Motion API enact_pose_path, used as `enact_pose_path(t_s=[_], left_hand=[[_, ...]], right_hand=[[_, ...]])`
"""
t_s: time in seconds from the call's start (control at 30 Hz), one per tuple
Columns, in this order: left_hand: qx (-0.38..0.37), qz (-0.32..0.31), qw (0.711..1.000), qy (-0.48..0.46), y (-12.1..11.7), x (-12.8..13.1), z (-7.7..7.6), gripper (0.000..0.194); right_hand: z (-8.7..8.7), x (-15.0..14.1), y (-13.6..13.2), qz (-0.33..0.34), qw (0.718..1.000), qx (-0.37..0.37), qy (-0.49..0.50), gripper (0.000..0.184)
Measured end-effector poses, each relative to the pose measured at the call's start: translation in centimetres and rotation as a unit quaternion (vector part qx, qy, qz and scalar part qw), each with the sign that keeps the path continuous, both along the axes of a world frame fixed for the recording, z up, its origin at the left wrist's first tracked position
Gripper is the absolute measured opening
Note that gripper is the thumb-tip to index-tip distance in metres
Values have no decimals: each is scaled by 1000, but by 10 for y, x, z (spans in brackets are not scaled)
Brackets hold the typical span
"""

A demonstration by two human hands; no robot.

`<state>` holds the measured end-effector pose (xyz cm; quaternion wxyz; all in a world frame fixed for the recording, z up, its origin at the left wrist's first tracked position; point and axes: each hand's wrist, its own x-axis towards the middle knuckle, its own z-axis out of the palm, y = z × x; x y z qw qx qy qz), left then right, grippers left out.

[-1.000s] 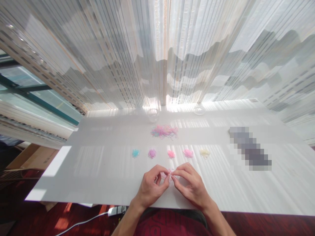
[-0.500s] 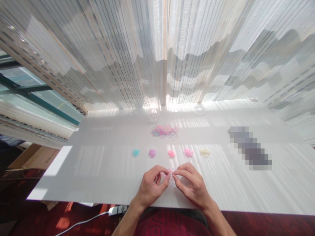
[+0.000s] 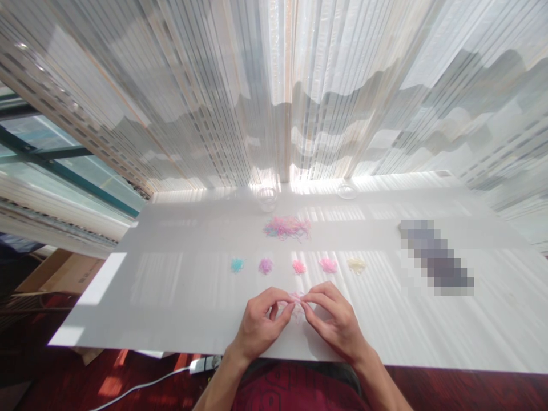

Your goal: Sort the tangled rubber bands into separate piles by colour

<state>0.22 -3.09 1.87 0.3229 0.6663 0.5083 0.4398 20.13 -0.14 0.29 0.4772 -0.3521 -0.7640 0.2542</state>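
Observation:
My left hand (image 3: pixel 262 321) and my right hand (image 3: pixel 334 317) meet at the near middle of the table, thumbs and forefingers pinched nearly tip to tip. Between them is a small bunch of thin pale pink strands (image 3: pixel 297 314), part of it hidden by the fingers. Just beyond lies a row of small sorted piles: turquoise strands (image 3: pixel 237 265), purple strands (image 3: pixel 265 266), coral strands (image 3: pixel 298 266), pink strands (image 3: pixel 329 265) and pale yellow strands (image 3: pixel 357 265). Farther back sits a larger tangle of mixed-colour strands (image 3: pixel 286 228).
On the white table (image 3: pixel 180 308), a clear round container (image 3: pixel 268 197) and a clear lid (image 3: pixel 346 191) stand near the back edge by the curtain (image 3: pixel 214 103). A blurred-out dark object (image 3: pixel 436 257) lies at right. Below left are a power strip (image 3: pixel 204 365) and cardboard box (image 3: pixel 64 271).
My hands stay almost in place, still pinching at the pale pink strands; the fingertips have shifted slightly. The piles and the tangle lie as before.

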Motion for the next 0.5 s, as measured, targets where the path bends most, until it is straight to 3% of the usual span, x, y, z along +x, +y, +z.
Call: enact_pose_path(t_s=[0.5], left_hand=[[15, -18, 999, 47, 1, -8, -2, 9]], right_hand=[[-2, -1, 1, -3, 1000, 3, -22, 16]])
